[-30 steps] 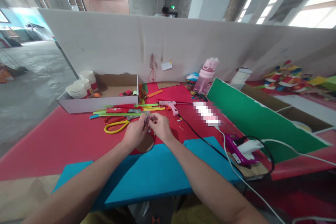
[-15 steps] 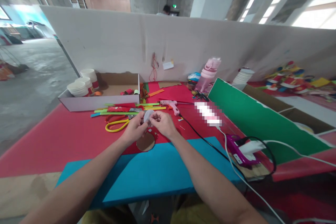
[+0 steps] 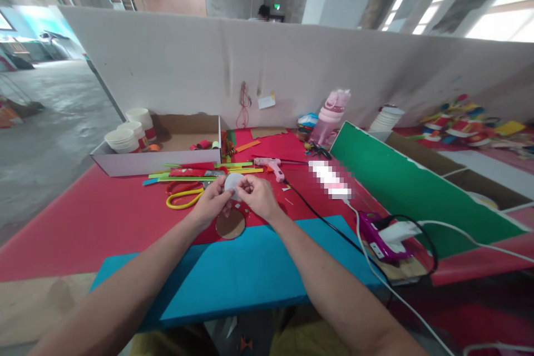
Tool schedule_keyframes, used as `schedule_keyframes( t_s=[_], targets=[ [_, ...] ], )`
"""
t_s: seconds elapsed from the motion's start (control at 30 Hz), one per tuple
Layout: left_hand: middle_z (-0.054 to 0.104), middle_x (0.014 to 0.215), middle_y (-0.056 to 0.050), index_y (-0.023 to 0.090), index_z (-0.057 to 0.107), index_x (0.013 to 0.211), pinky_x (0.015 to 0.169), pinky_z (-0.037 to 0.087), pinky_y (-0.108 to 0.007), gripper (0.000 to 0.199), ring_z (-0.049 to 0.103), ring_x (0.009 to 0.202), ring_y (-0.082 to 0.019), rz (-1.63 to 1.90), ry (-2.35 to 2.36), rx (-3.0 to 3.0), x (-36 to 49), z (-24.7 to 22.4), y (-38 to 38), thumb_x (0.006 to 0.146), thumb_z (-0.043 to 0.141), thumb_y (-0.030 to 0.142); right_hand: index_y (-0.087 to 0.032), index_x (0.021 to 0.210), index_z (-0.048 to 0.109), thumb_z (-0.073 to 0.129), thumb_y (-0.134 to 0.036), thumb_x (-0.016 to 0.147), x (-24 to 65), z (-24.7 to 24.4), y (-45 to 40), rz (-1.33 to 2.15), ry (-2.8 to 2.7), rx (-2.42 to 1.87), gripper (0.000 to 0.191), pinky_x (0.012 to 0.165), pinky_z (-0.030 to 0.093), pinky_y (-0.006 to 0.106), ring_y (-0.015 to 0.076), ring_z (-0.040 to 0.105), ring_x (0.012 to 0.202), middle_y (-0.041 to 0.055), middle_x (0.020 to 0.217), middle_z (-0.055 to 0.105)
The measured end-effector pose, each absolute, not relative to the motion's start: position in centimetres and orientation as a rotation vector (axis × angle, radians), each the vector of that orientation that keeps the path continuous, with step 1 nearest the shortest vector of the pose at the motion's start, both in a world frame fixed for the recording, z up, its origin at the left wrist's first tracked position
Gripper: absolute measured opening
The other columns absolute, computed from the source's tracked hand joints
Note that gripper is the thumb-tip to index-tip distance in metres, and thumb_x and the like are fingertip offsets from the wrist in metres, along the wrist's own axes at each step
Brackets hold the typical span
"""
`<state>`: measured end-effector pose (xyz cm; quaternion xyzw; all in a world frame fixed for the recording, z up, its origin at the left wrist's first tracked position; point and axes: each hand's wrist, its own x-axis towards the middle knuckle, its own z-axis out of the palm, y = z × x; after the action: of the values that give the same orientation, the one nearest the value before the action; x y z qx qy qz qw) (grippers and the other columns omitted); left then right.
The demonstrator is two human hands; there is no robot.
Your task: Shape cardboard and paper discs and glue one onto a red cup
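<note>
Between my two hands is a small pale disc (image 3: 233,182), raised over the red tabletop. My left hand (image 3: 213,198) pinches its left edge, with the thumb in front. At its right edge, my right hand (image 3: 257,196) grips with thumb and fingertips. Just below my hands lies a round brown cardboard disc (image 3: 231,225), near small white scraps. Scissors with yellow and red handles (image 3: 184,198) rest to the left of my left hand. Beyond my right hand sits a pink glue gun (image 3: 273,168) with a black cord.
A white box (image 3: 158,162) holding paper cups stands back left, with colored strips (image 3: 196,178) before it. A pink bottle (image 3: 331,117) stands at the back. On the right are a green-sided box (image 3: 413,194) and a purple power strip (image 3: 387,242). A blue board (image 3: 250,272) lies in front.
The pale disc has turned so more of its flat face shows toward me. My hands stay in nearly the same place, still on it. The view has shifted slightly.
</note>
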<state>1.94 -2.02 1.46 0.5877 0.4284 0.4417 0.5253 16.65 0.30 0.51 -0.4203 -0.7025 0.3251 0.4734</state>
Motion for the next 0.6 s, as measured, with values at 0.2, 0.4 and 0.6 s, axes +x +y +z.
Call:
schedule_keyframes(
  t_s=[0.2, 0.4, 0.6],
  targets=[
    [0.048, 0.044, 0.010, 0.019, 0.043, 0.090, 0.032, 0.031, -0.016, 0.027, 0.042, 0.030, -0.007, 1.066, 1.000, 1.394, 1.78, 1.45, -1.81, 0.078, 0.060, 0.036, -0.016, 0.072, 0.056, 0.056, -0.023, 0.071, 16.62, 0.17, 0.71, 0.926, -1.647, -1.009, 0.007, 0.052, 0.048, 0.021, 0.0123, 0.061, 0.056, -0.0007, 0.063, 0.060],
    [0.047, 0.044, 0.010, 0.019, 0.043, 0.090, 0.033, 0.033, -0.016, 0.028, 0.041, 0.031, -0.006, 1.089, 0.992, 1.367, 1.77, 1.27, -1.78, 0.078, 0.061, 0.037, -0.017, 0.073, 0.055, 0.058, -0.024, 0.072, 16.70, 0.18, 0.80, 0.989, -1.620, -0.992, 0.007, 0.051, 0.048, 0.021, 0.0133, 0.064, 0.055, -0.0010, 0.064, 0.060],
    [0.048, 0.044, 0.010, 0.018, 0.044, 0.092, 0.034, 0.033, -0.016, 0.030, 0.041, 0.031, -0.006, 1.097, 0.949, 1.350, 1.60, 1.11, -1.71, 0.079, 0.061, 0.039, -0.018, 0.073, 0.054, 0.059, -0.025, 0.071, 16.70, 0.40, 0.78, 1.078, -1.553, -0.993, 0.008, 0.049, 0.048, 0.021, 0.0144, 0.065, 0.055, -0.0017, 0.062, 0.059]
  ],
)
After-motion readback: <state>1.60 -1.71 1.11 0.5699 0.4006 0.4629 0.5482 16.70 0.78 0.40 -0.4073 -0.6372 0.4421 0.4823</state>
